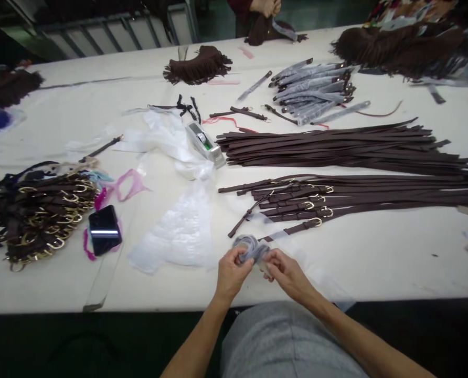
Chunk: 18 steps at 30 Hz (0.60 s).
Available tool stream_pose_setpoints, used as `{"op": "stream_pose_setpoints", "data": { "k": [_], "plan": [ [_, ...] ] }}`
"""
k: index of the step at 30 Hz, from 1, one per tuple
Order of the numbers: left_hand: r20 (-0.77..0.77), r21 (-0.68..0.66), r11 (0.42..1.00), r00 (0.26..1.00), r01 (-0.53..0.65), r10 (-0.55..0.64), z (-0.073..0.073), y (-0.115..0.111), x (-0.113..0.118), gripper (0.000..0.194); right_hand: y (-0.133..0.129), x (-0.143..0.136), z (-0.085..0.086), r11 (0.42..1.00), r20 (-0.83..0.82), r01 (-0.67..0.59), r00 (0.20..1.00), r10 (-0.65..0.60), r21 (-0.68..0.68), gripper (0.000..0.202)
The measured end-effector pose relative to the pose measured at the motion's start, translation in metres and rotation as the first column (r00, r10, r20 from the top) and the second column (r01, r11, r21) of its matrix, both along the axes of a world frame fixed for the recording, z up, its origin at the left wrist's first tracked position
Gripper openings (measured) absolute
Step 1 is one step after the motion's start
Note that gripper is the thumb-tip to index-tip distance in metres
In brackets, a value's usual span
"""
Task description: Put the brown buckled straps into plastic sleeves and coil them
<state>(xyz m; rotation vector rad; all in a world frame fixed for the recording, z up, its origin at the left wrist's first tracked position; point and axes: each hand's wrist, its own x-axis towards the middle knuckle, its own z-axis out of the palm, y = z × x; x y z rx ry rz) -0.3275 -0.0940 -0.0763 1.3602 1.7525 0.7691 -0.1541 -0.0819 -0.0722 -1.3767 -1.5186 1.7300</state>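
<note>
Coil of greyish film held up over the surface, nearer the wearer than the tape dispenser and a little to its right. Material inside the film: cannot tell.

Left hand: grip closed, thumb and fingers pinching the coil's left side. Right hand: grip closed too, fingertips pinching the coil's right end, a pale scrap just below them, too blurred to name.

Right of the dispenser, ends close beside it: long pile of flat dark straps. Right of it and nearer the wearer: second row of straps with gold buckles, one short strap lying slantwise at its left end.

Left of the dispenser, just beside it: crumpled white film. More white sheeting nearer the wearer. Farther left of the dispenser and nearer: phone, lying on something pink; pink ribbon above it. Well left of the dispenser: heap of buckled brown straps.

Beyond the dispenser, to the right: stack of film-wrapped straps. Beyond and slightly left: brown fringe piece. Well beyond and right: large fringe heap. Also beyond the dispenser, at the surface's far edge: co-worker's hands over another dark fringed piece.
</note>
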Motion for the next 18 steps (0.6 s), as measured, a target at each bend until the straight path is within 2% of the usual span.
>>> {"op": "stream_pose_setpoints", "data": {
  "k": [3,5,8,10,13,18],
  "plan": [
    [-0.07,0.031,1.0,0.998,0.003,-0.001,-0.007,-0.004,0.0,0.013,-0.007,0.002,-0.005,0.97,0.068,-0.17,0.985,0.16,0.176,0.025],
    [-0.125,0.057,0.998,0.992,0.036,-0.029,-0.011,-0.005,0.0,0.012,-0.007,0.004,-0.013,0.906,0.144,-0.299,0.953,0.267,0.298,0.038],
    [-0.194,0.094,0.985,0.973,0.148,-0.128,-0.017,-0.008,-0.001,0.014,-0.004,0.004,-0.027,0.787,0.295,-0.412,0.907,0.302,0.46,0.034],
    [-0.228,0.109,0.966,0.951,0.236,-0.206,-0.024,-0.01,-0.001,0.016,-0.002,0.002,-0.037,0.748,0.356,-0.435,0.891,0.28,0.501,0.03],
    [-0.258,0.119,0.935,0.92,0.335,-0.296,-0.036,-0.014,-0.002,0.018,-0.001,-0.003,-0.048,0.731,0.38,-0.458,0.879,0.287,0.506,0.031],
    [-0.259,0.117,0.908,0.895,0.402,-0.363,-0.049,-0.018,-0.006,0.018,0.005,-0.006,-0.062,0.687,0.391,-0.504,0.858,0.333,0.523,0.027]
  ]
}}
